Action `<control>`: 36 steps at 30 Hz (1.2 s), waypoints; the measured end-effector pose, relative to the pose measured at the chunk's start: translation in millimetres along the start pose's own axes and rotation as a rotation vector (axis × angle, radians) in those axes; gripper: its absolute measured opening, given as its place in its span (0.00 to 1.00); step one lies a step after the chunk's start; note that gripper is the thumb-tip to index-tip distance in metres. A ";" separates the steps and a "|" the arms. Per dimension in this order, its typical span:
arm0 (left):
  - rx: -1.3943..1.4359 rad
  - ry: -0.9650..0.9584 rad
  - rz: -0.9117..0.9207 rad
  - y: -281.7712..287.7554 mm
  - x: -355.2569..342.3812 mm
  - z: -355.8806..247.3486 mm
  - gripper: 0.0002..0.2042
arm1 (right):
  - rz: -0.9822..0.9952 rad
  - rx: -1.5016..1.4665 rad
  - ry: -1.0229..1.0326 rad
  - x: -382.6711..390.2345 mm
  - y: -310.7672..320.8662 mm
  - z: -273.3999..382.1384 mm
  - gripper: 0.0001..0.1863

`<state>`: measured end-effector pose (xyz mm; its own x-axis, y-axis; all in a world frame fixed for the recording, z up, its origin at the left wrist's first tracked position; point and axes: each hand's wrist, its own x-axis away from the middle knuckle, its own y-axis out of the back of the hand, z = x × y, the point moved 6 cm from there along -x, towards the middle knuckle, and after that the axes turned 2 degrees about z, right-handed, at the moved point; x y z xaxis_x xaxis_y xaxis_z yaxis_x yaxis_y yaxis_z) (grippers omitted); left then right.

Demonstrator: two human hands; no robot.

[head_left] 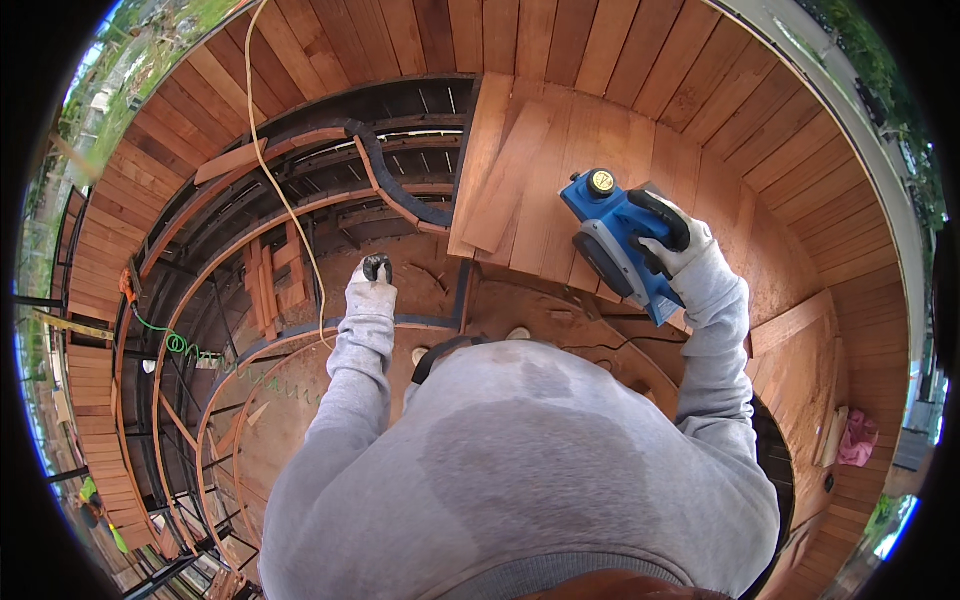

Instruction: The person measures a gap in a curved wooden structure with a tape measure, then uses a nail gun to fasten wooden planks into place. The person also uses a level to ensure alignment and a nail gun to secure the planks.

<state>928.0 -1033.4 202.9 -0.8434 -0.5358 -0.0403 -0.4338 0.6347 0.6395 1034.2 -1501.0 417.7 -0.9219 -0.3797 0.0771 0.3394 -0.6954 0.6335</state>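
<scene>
My right hand (668, 240), in a white and black glove, grips the black handle of a blue electric planer (610, 255) with a yellow knob, held above wooden boards (560, 130) at the upper right. Loose planks (505, 175) lie on those boards just left of the tool. Over at the centre left, my left hand (372, 275), also gloved, is raised with its fingers curled; whether it holds anything small is hidden. It is beside the step frame, away from the planer.
Curved dark metal step framing (400, 130) with wooden strips fills the left. A pale hose (290, 215) crosses it, and a green coiled hose (180, 342) hangs farther left. Cut boards (262, 290) lie lower down. Pink cloth (857, 437) rests at the right. A dark cord (630, 348) runs below the planer.
</scene>
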 end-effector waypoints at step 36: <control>-0.368 1.003 0.207 363.6 408.5 466.1 0.12 | 0.565 0.592 0.425 -84.5 -663.0 235.3 0.26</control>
<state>278.0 -762.0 61.1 -0.1736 -0.7542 0.6333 -0.0508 0.6491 0.7590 843.1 -864.3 172.4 -0.4623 -0.8415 0.2796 0.4589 0.0428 0.8875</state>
